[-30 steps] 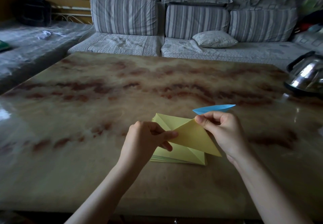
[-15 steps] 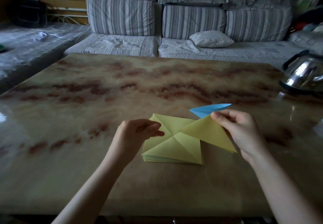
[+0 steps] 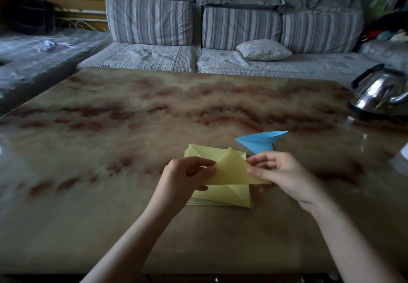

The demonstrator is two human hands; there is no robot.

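Head view: the folded yellow triangle (image 3: 231,170) is held just above the yellow paper stack (image 3: 223,196) on the bench (image 3: 110,128); fingers of the left hand (image 3: 185,176) pinch its left corner, fingers of the right hand (image 3: 284,174) pinch its right edge; a blue folded piece (image 3: 258,142) lies just beyond

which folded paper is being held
The yellow folded triangle, pinched by left hand and right hand; the blue folded piece and yellow stack lie on the table.
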